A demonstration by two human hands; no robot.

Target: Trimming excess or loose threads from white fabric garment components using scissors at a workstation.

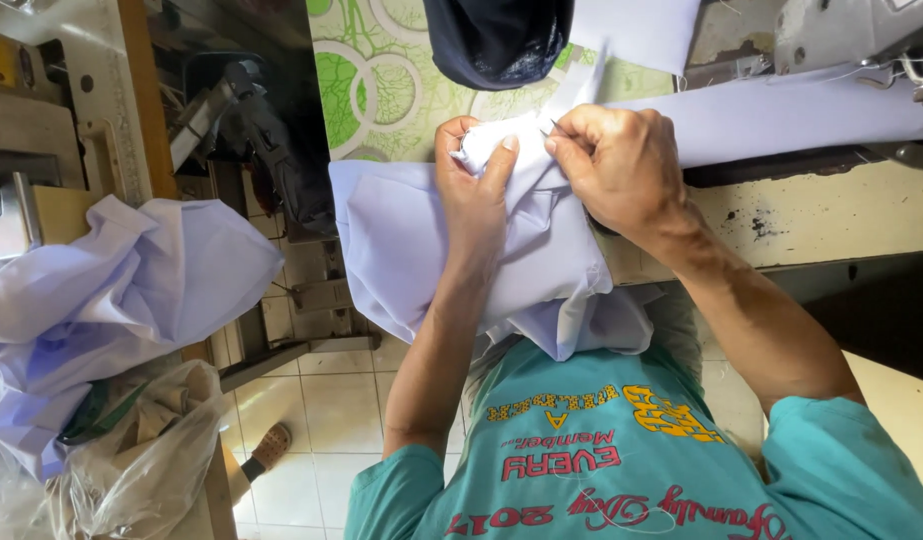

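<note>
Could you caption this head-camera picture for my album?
Both hands, left and right, pinch pale lilac fabric beside a sewing machine.

From my feed, the pale lilac cloth (421, 240) looks like thin, smooth woven fabric, matt and softly creased. The sewing machine (841, 35) is grey painted metal, a bit scuffed. The wooden tabletop (821, 215) has chipped, stained cream paint. The patterned green mat (381, 80) looks slick. The clear plastic bag (141, 450) is glossy and crinkled. Floor tiles (331, 400) shine a little.
</note>
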